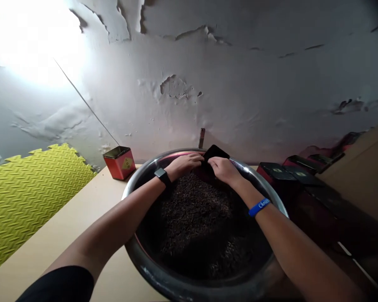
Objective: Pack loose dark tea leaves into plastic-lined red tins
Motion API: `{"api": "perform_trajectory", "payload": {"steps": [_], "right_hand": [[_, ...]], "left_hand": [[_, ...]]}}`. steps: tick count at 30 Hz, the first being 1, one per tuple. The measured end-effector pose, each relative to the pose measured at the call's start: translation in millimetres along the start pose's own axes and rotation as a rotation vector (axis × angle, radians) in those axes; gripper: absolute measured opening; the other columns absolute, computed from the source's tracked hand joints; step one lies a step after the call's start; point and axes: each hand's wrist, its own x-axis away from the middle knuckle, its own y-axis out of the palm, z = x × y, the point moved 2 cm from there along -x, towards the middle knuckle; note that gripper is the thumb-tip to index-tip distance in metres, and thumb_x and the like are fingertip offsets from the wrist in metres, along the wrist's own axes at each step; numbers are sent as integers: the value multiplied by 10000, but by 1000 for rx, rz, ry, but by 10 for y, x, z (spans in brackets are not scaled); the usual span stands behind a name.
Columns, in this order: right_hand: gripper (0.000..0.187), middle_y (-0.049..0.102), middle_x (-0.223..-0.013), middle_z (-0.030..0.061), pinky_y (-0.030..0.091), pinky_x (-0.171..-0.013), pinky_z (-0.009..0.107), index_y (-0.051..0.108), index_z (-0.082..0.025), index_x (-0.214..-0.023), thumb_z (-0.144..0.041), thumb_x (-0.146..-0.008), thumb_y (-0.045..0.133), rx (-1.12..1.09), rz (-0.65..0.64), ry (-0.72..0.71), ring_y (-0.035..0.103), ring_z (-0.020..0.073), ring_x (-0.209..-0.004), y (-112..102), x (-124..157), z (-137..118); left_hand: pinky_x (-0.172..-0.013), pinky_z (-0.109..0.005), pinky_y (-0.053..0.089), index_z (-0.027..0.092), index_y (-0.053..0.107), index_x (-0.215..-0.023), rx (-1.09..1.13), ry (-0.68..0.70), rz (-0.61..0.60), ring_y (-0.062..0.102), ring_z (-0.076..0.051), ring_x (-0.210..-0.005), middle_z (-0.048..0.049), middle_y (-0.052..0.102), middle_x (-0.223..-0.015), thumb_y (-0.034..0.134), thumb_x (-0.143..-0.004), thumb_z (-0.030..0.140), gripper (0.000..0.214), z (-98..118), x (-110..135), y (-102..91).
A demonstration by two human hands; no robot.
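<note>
A wide metal basin point(138, 262) holds a heap of dark, loose dried leaves point(195, 209) that look like tea. At its far rim, my right hand point(223, 168) is closed on the edge of a tin with a black, square-cornered lid point(217, 151). My left hand point(185, 165), with a watch on the wrist, meets the same tin from the left, its fingers together and curled at the edge. The tin's body is dark and mostly hidden behind the hands, so whether the lid is seated cannot be made out.
An open red tin point(121, 163) stands on the pale table point(94, 214) left of the basin. Several black-lidded tins point(277, 171) crowd the right side, beside a cardboard box point(359, 167). Behind is a peeling wall point(239, 84); a yellow foam mat point(40, 188) lies left.
</note>
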Motion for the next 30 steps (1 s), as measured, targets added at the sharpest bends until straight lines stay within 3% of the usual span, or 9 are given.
{"api": "perform_trajectory", "payload": {"steps": [5,8,12,17,20,23,25,26,30], "right_hand": [[402,500,-1179,243,427,-790,326,467,-25,-1204,-119,-813,445,131,-68,211,557,276,-969,52,-47,-3],[485,507,-1157,229,441,-727,311,427,-24,-1233,-161,-778,521,116,-79,247,574,260,-891,99,-41,31],[260,452,-1233,215,429,-680,329,616,-101,-992,-144,-816,430,271,-83,221,529,279,-935,95,2,9],[226,621,-912,124,369,-828,376,651,-153,-811,-133,-816,426,314,-49,-13,510,250,-933,-57,8,-112],[187,628,-839,85,392,-749,330,603,-166,-935,-201,-820,459,176,216,-7,546,211,-805,-300,45,-88],[284,605,-907,135,402,-697,340,526,-127,-1059,-269,-884,353,56,693,256,553,241,-839,-546,148,52],[325,589,-958,175,399,-720,372,506,-107,-1098,-270,-896,310,66,819,400,551,271,-886,-568,207,160],[315,590,-961,181,399,-720,380,522,-110,-1082,-263,-887,327,81,755,434,556,280,-886,-519,216,211],[181,634,-791,144,406,-652,344,625,-139,-840,-205,-807,461,27,112,379,594,259,-754,-89,217,331]], "left_hand": [[-900,-275,465,175,582,-986,148,-103,-32,489,-172,-1162,-74,269,-1454,458,-830,151,201,192,30,11],[-805,-297,499,162,594,-912,235,-209,-24,596,-175,-982,-101,375,-1392,460,-852,293,196,287,-7,78],[-747,-288,486,161,612,-886,219,-353,49,625,-166,-848,-93,591,-1153,400,-871,250,230,371,-84,181],[-720,-273,462,145,642,-818,196,-558,101,614,-166,-769,-88,670,-897,403,-833,191,244,335,-91,168],[-714,-280,462,138,672,-808,238,-686,115,606,-161,-730,-78,685,-802,426,-797,162,247,155,7,150],[-762,-297,466,151,700,-846,222,-811,177,619,-167,-764,-81,699,-833,441,-755,126,275,-76,155,136],[-811,-307,464,153,707,-867,166,-807,212,625,-177,-809,-83,701,-878,442,-732,106,301,-178,233,114],[-830,-311,462,152,708,-871,139,-783,224,626,-181,-827,-81,700,-893,441,-725,99,309,-206,258,100],[-872,-319,461,162,706,-881,99,-656,255,627,-184,-870,-66,697,-927,440,-726,100,315,-192,269,49]]}}
